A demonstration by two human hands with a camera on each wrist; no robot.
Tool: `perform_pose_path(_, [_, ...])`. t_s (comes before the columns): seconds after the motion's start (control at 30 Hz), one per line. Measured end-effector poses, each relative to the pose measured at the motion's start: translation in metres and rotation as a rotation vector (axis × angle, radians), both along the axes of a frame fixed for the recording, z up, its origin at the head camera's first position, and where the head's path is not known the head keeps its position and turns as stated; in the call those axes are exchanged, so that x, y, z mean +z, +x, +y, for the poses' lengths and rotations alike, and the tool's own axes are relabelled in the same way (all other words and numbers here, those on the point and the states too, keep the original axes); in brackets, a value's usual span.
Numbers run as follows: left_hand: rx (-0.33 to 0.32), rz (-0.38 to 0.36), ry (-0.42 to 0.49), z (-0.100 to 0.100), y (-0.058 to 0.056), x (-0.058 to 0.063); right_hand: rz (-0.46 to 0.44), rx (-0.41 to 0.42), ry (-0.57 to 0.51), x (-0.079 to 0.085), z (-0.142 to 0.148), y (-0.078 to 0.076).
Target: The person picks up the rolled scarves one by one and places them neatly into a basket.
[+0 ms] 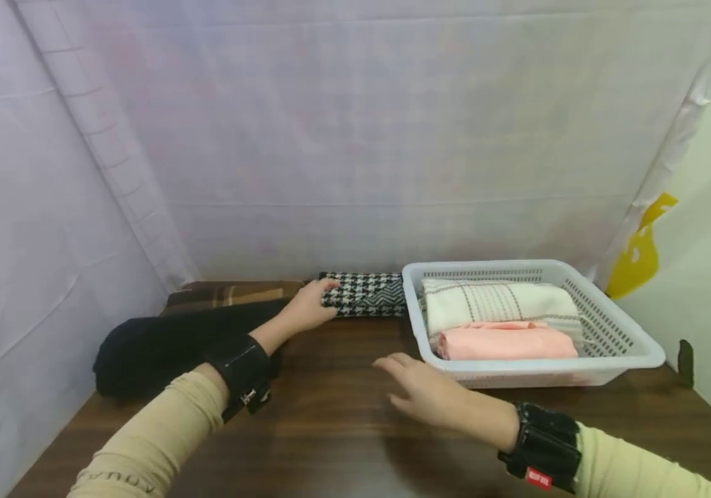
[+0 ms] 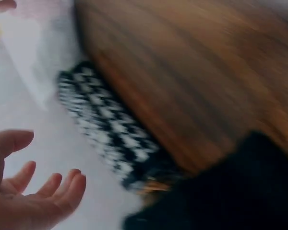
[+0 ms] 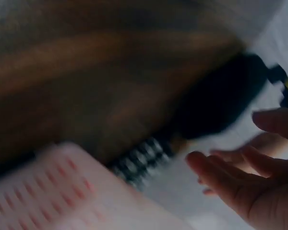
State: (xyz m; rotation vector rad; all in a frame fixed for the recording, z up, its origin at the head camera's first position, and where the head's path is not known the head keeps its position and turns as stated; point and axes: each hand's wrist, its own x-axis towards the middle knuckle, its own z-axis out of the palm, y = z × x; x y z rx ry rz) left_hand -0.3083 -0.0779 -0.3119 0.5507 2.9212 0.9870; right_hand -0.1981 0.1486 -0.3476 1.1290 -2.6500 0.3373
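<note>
My left hand (image 1: 309, 307) hovers near the left end of a folded black-and-white houndstooth cloth (image 1: 364, 294), fingers spread loosely with nothing in them. In the left wrist view that cloth (image 2: 108, 122) lies along the table's far side, beyond the curved fingers (image 2: 62, 196). My right hand (image 1: 424, 389) is held over the table beside the basket's left front corner, empty, its fingers extended to the left. The white plastic basket (image 1: 635, 342) holds a rolled white striped cloth (image 1: 499, 304) and a rolled pink cloth (image 1: 508, 343) in front of it.
A thick black roll of cloth (image 1: 162, 342) lies at the left, partly behind my left forearm. Behind it is a brown plaid cloth (image 1: 237, 293). White sheeting (image 1: 362, 138) closes off the back and left of the brown wooden table (image 1: 324, 429).
</note>
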Motion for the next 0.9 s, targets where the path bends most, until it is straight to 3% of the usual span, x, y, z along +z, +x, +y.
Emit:
perform_pose_path(0.07, [-0.004,0.006,-0.047,0.002,-0.009,-0.008,-0.030,-0.015,0.055,-0.011,-0.001,-0.005])
perform_pose_path(0.27, [0.011,0.051,-0.255,0.018,-0.032,-0.032,-0.223,-0.170,0.215,-0.029,0.002,-0.007])
perform_pose_path(0.37, [0.025,0.097,-0.385,0.029,-0.042,-0.039,-0.325,-0.224,0.256,-0.033,0.003,-0.001])
perform_pose_path(0.47, [0.060,0.110,-0.430,0.039,-0.052,-0.041,-0.395,-0.257,0.305,-0.034,0.003,0.003])
perform_pose_path(0.6, [0.099,0.118,-0.444,0.049,-0.068,-0.044,-0.385,-0.285,0.415,-0.036,0.001,0.004])
perform_pose_path(0.7, [0.105,0.150,-0.478,0.051,-0.081,-0.051,-0.315,-0.288,0.502,-0.037,-0.002,0.004])
perform_pose_path(0.9, [0.115,0.193,-0.478,0.046,-0.105,-0.067,-0.221,-0.266,0.569,-0.036,-0.010,0.002])
